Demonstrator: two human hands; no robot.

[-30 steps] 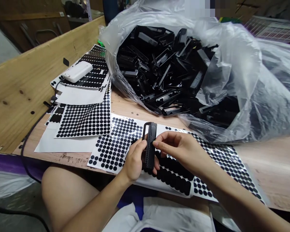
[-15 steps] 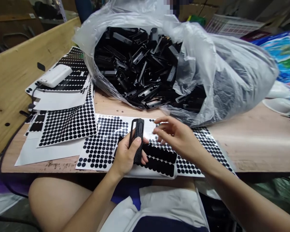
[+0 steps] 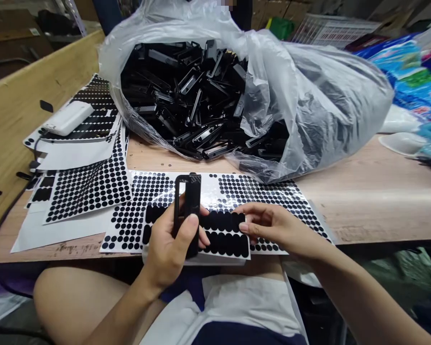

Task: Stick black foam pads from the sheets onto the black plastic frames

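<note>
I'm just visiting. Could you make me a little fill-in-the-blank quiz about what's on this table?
The left hand holds a ____ plastic part upright.
The right hand touches an oval-sticker sheet; the neighbouring sheet bears ____ ones.
A clear plastic ____ holds the heap of loose parts.
The power bank is ____.
Missing: black; round; bag; white.

The bag [image 3: 309,96] is sitting at the back of the surface [image 3: 380,201], with parts [image 3: 187,96] piled in it. Before it a dot sheet [image 3: 273,196] is lying flat, and a pad sheet [image 3: 222,235] is lying on its near edge. The left grip [image 3: 172,244] is holding a part [image 3: 188,206] upright over the pad sheet — the right grip [image 3: 273,227] is touching that sheet's right end. To the left more sheets [image 3: 89,182] are overlapping, a power bank [image 3: 67,118] resting on the farthest — a wall [image 3: 17,96] is standing left of them.
</note>
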